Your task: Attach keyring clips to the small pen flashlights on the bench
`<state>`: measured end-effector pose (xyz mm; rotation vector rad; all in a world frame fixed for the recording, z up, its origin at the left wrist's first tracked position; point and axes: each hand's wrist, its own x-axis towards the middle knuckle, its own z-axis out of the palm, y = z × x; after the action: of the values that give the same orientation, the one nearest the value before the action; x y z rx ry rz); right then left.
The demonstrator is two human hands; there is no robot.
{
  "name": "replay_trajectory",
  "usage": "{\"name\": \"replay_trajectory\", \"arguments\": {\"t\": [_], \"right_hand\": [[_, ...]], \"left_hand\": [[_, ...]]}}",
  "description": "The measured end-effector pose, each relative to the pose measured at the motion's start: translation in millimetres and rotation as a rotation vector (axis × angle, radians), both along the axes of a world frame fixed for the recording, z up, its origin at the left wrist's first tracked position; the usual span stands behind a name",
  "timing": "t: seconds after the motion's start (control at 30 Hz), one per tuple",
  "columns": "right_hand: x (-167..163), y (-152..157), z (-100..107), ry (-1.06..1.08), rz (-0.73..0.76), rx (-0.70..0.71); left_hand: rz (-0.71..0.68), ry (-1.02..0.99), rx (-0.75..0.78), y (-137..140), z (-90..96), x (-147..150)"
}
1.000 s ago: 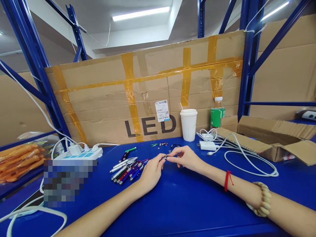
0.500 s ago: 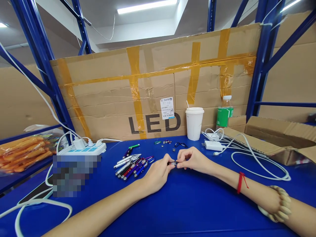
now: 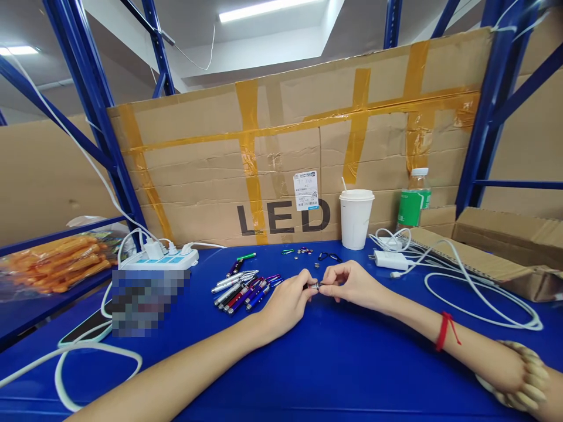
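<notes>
My left hand [image 3: 285,306] is closed around a short silver-and-black metal tube [image 3: 314,286], most of which the fingers hide. From the other side, my right hand [image 3: 352,283] pinches the tube's right end between thumb and forefinger. The fingertips of both hands nearly meet just above the blue surface. Left of my left hand lies a pile of slim pen-shaped metal tubes [image 3: 246,292] in silver, red, purple and blue. A green one [image 3: 246,257] rests behind them. Small metal parts [image 3: 304,251] and a black carabiner-like clip [image 3: 329,257] lie beyond my fingers.
A white lidded cup [image 3: 356,220] with a straw and a green-labelled bottle [image 3: 414,199] stand at the back. White cables and a charger [image 3: 390,259] lie at right, near an open cardboard box [image 3: 505,246]. A power strip [image 3: 162,259] and a phone [image 3: 85,325] are at left.
The whole view has shifted slightly, so the scene sits further right. Both hands keep hold of the small tube, with little visible difference in their grip.
</notes>
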<state>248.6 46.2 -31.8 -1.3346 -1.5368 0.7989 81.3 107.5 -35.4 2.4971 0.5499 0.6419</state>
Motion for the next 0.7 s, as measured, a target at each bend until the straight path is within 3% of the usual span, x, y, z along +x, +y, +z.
{"name": "replay_trajectory", "arguments": {"t": [0.37, 0.57, 0.7], "right_hand": [[-10, -5, 10, -0.002, -0.133, -0.11], [-10, -3, 8, 0.003, -0.14, -0.093], [-7, 0, 7, -0.065, -0.124, 0.0]], "left_hand": [[0.043, -0.083, 0.004, 1, -0.1, 1], [0.031, -0.079, 0.032, -3, 3.2, 1], [0.062, -0.096, 0.016, -2, 2.9, 3]]}}
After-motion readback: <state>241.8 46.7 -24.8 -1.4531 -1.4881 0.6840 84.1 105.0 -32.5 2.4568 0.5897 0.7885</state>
